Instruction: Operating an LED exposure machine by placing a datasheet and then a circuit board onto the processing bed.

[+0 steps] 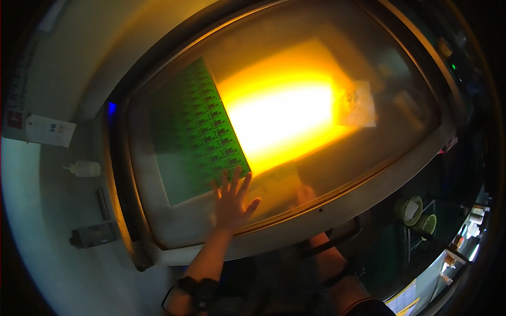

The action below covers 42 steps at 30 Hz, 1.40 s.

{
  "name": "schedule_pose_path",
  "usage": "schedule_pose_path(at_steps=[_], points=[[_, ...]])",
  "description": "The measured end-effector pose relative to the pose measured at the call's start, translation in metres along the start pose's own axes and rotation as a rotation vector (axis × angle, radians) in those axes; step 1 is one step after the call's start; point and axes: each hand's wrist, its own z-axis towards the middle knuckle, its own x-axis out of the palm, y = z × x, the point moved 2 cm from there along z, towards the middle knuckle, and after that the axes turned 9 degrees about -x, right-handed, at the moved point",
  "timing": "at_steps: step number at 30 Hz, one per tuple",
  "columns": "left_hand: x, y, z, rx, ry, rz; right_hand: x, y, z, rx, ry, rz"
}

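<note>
A green circuit board panel [208, 131], patterned with rows of small outlines, lies in the left part of a large framed transparent sheet [274, 203]. My left hand [231, 204] is spread at the panel's near right corner, its fingertips at the edge. My right forearm [328, 258] reaches up to the front rail of the frame [287, 229], beside a dark handle [345, 231]. The rail hides the wrist. Above the rail a faint, blurred hand shape [305, 195] shows in the sheet; whether it is my right hand or a reflection is unclear.
Glaring yellow-white light [284, 113] fills the middle of the sheet. A pale paper [358, 104] shows to its right. Left of the frame are a small bottle [85, 168] and a hanging tag [50, 130]. Round containers [410, 209] stand at the lower right.
</note>
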Motion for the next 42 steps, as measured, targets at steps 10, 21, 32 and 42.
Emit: schedule_pose_path(at_steps=[10,21,32,42], points=[[0.0,0.005,-0.011,0.033,-0.065,-0.056,0.106,0.019,-0.093,-0.044,0.06,-0.066],[-0.012,0.092,-0.075,0.06,0.151,-0.112,-0.052,0.053,-0.142,0.301,0.494,-0.262],[0.012,0.075,-0.075,-0.058,0.179,-0.247,-0.275,-0.011,-0.325,0.791,0.267,0.016],[-0.064,-0.024,-0.136,0.097,-0.157,-0.302,-0.38,-0.019,-0.248,0.319,0.107,-0.087]])
